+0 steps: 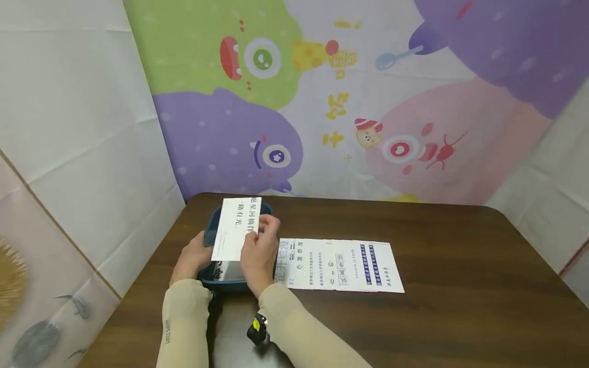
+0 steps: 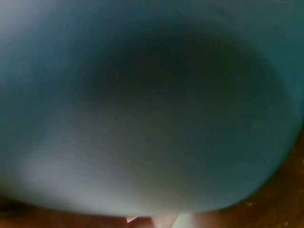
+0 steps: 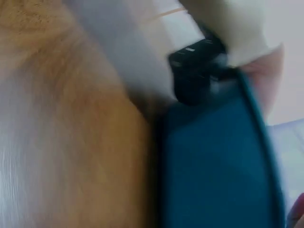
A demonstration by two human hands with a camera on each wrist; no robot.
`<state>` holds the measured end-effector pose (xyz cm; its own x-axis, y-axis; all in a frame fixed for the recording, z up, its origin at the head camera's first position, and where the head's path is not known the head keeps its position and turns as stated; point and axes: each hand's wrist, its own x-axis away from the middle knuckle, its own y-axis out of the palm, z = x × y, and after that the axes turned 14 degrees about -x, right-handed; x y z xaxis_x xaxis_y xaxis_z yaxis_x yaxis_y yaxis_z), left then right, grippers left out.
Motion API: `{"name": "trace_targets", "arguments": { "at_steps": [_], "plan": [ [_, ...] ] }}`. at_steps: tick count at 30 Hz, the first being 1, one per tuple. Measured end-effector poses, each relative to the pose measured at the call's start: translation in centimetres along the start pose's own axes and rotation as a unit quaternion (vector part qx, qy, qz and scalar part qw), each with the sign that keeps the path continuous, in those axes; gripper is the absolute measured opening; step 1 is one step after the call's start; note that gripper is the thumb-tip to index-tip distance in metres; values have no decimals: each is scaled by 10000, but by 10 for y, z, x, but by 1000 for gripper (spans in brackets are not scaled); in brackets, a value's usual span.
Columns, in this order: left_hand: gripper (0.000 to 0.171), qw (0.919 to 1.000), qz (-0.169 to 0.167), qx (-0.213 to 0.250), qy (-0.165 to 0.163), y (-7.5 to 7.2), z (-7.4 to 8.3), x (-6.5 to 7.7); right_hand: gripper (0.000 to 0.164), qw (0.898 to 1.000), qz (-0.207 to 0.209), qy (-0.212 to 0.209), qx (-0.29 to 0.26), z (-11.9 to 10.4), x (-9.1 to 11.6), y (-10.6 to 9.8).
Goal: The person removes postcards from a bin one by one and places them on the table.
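Observation:
A white card [image 1: 233, 230] printed with dark characters is pinched in my right hand [image 1: 259, 255], above a dark blue bin [image 1: 225, 287]. Inside the bin lies another card [image 1: 227, 271], partly covered by the held one. At the bin's left side, my left hand [image 1: 190, 258] grips the rim; most of its fingers are hidden. The bin's blue wall [image 2: 228, 142] fills the left wrist view, blurred. From the right wrist camera, the bin's outer side [image 3: 213, 166] shows, with a bit of the right hand [image 3: 297, 213] at the edge.
To the right of the bin, several printed white cards [image 1: 340, 266] lie side by side in a row on the dark brown wooden table [image 1: 451, 286]. A cartoon-patterned cloth [image 1: 317, 168] hangs behind the table's far edge. A black device [image 1: 257, 329] sits on my right wrist.

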<state>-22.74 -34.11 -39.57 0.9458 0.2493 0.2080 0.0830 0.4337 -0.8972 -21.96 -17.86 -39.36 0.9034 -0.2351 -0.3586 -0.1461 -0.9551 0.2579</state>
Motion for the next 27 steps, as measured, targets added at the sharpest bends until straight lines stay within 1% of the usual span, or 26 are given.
{"name": "trace_targets", "arguments": {
  "at_steps": [3,6,8,9,12,14,16,19,22,23,24,27],
  "plan": [
    [60,9999,-86,-18,-110,-1,-2,3,40,9996,145,105,-214,-11,-13,-23],
    [58,9996,-153,60,-228,-4,-2,4,37,9989,323,210,-265,-28,-34,-59],
    [58,9992,-237,146,-275,-4,-1,4,34,9984,323,384,-262,-36,-50,-91],
    [59,9991,-272,172,-285,-4,0,4,32,9977,311,573,-166,-40,-57,-108],
    [60,9988,-299,242,-289,-3,4,3,30,9939,73,1076,240,-48,-80,-163],
    [61,9988,-314,225,-288,-2,5,2,32,9899,-88,1307,550,-50,-94,-200],
    [60,9989,-310,215,-291,-1,6,0,36,9859,-158,1405,896,-49,-107,-235],
    [60,9989,-342,172,-256,0,6,0,39,9762,-202,1694,1336,-48,-118,-284],
    [61,9989,-380,144,-253,0,6,2,38,9619,-363,2143,1659,-44,-122,-324],
    [61,9988,-391,121,-264,0,6,2,38,9550,-459,2354,1746,-42,-122,-334],
    [61,9987,-408,107,-281,1,6,2,38,9499,-564,2478,1821,-39,-122,-342],
    [63,9985,-425,62,-338,2,6,1,36,9363,-827,2787,1970,-28,-120,-357]
  ]
}}
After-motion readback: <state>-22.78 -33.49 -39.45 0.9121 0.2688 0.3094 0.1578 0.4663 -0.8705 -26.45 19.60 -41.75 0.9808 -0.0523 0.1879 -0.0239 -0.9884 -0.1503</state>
